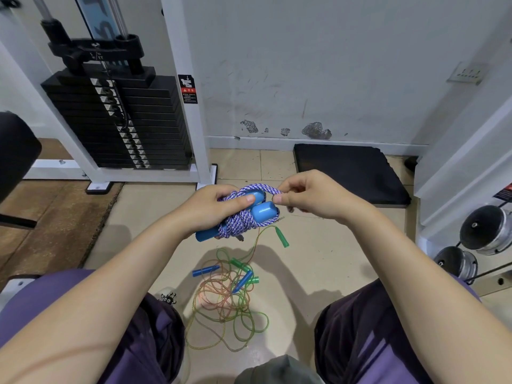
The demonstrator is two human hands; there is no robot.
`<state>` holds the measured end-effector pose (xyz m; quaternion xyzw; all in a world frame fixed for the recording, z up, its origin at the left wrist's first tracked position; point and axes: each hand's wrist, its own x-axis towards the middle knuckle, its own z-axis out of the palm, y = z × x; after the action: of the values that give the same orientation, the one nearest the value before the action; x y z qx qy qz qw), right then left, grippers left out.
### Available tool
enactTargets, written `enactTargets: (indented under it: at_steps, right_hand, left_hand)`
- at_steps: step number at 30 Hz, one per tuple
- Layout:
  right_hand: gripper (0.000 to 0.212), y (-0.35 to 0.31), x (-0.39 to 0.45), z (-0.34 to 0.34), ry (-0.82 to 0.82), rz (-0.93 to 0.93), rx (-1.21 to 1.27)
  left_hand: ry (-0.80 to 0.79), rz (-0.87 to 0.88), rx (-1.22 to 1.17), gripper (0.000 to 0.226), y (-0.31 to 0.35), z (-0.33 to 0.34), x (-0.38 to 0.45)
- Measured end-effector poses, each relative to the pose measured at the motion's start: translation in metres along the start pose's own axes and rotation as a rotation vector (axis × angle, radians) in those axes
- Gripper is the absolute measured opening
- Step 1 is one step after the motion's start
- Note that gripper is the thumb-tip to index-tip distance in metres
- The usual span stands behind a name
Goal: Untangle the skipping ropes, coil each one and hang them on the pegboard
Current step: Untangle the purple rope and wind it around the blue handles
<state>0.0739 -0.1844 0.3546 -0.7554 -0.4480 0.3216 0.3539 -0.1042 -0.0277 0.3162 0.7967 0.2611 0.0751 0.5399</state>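
I'm seeing the weight stack (122, 117) sitting at ten o'clock, the mat (349, 173) lying at one, dumbbells (482, 231) resting at three, and tangled ropes (230, 295) lying at six between my knees.

You face a scuffed white plaster wall (346, 65) with patches of paint chipped off just above its skirting, and a beige tiled floor (318, 261) runs beneath you. At your left stands a white steel-framed weight machine (191, 106) with a black plate stack (116, 120); a black foam mat (352, 173) lies against the wall. At your right, chrome-and-black dumbbells (484, 231) rest near a white frame.
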Motion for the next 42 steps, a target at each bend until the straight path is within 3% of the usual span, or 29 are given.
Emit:
enactTargets:
  at_steps: [3, 8, 13, 20, 25, 32, 37, 42]
  right_hand:
    - [0.007, -0.001, -0.001, 0.004, -0.035, 0.002, 0.130]
    - [0.019, -0.003, 0.000, 0.005, -0.059, -0.012, 0.347]
    - [0.019, -0.002, 0.002, 0.008, -0.039, -0.012, 0.328]
    - [0.024, 0.001, 0.005, 0.015, 0.083, -0.047, 0.211]
    - [0.019, 0.002, 0.002, 0.015, -0.054, -0.042, 0.379]
    - [0.043, 0.001, 0.001, 0.009, -0.232, 0.007, 0.336]
    - [0.039, 0.000, 0.002, 0.014, -0.157, 0.049, 0.337]
    - [0.016, -0.004, 0.001, 0.017, -0.064, 0.032, 0.325]
  left_hand:
    - [-0.015, -0.017, -0.016, 0.043, 0.000, -0.001, 0.001]
    - [-0.054, -0.008, 0.009, 0.064, 0.001, 0.004, 0.000]
    - [-0.056, -0.018, -0.082, 0.037, 0.006, 0.001, -0.001]
    - [-0.071, -0.005, -0.141, 0.041, 0.008, 0.000, -0.004]
    - [-0.125, -0.015, -0.213, 0.040, 0.010, -0.004, -0.007]
    - [-0.129, -0.016, -0.201, 0.047, 0.012, -0.001, -0.008]
    - [-0.078, 0.024, -0.130, 0.039, 0.013, 0.001, -0.007]
    - [-0.058, 0.044, -0.140, 0.024, 0.012, 0.001, -0.005]
